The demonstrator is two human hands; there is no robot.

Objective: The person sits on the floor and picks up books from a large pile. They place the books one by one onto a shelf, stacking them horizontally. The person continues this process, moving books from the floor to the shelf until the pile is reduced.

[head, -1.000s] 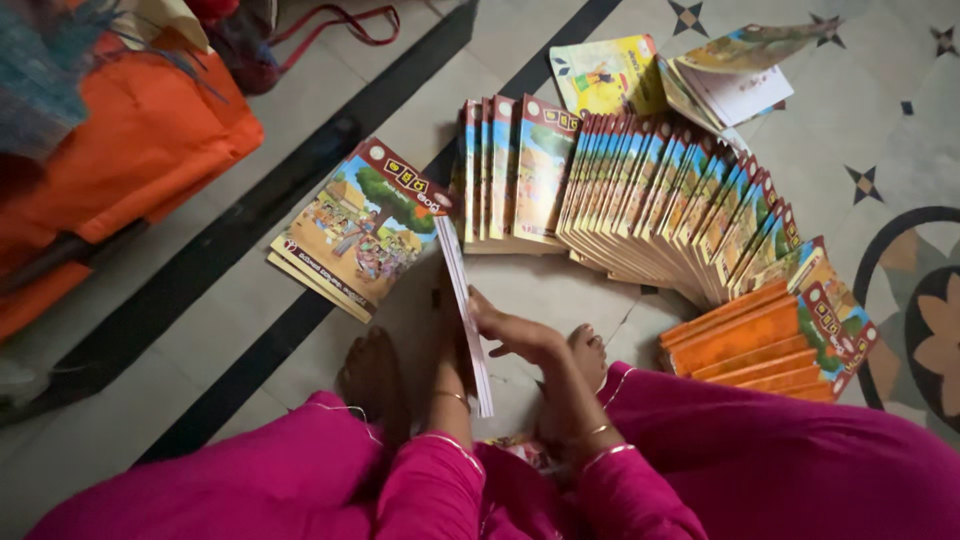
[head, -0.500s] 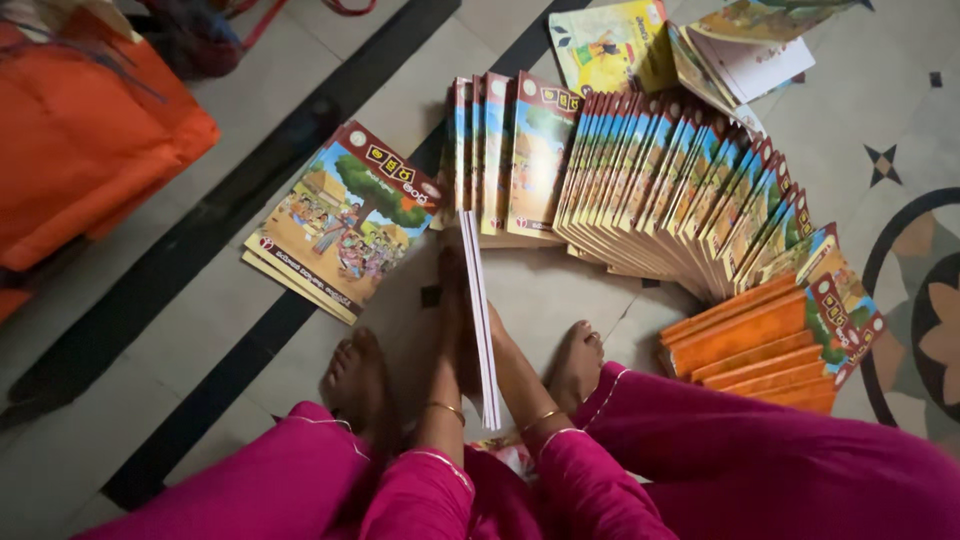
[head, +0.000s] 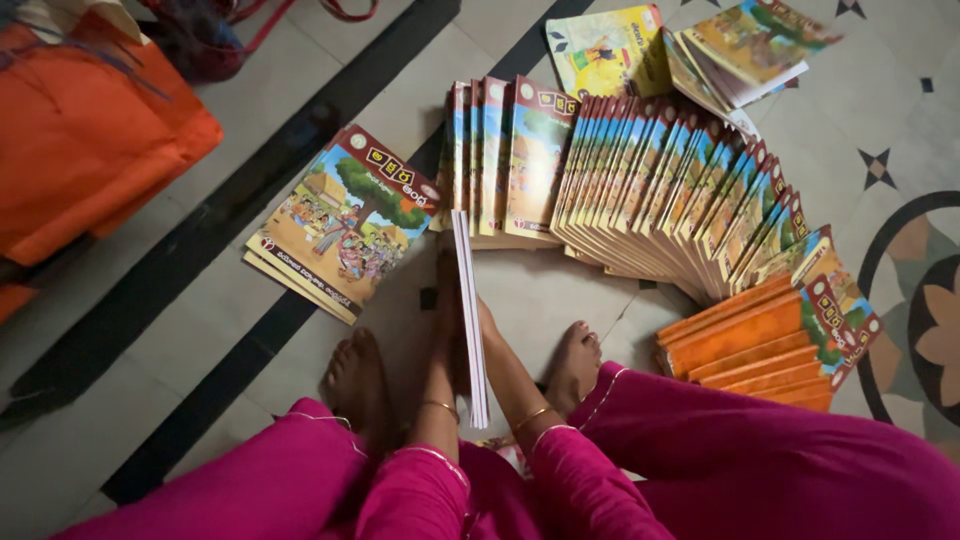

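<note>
Both hands press a thin bundle of booklets (head: 468, 310) that stands on edge on the floor tiles between my feet, its white page edges facing up. My left hand (head: 446, 300) lies flat against its left side. My right hand (head: 488, 326) presses the right side and is partly hidden behind the bundle. Just left of the bundle's far end lies a small flat stack of picture booklets (head: 345, 225) with a colourful village cover. Beyond the far end, a long fanned row of the same booklets (head: 650, 185) curves off to the right.
The fan ends in booklets showing orange backs (head: 745, 345) by my right knee. A yellow booklet (head: 600, 50) and more loose booklets (head: 750, 45) lie at the top. An orange bag (head: 90, 140) sits at the upper left, beside a black floor stripe (head: 230, 300). My bare feet (head: 360, 385) flank the bundle.
My right hand, earlier curled over the bundle's right side, now lies flat along it. The bundle has been stood straighter and slid a little forward towards the fanned row.
</note>
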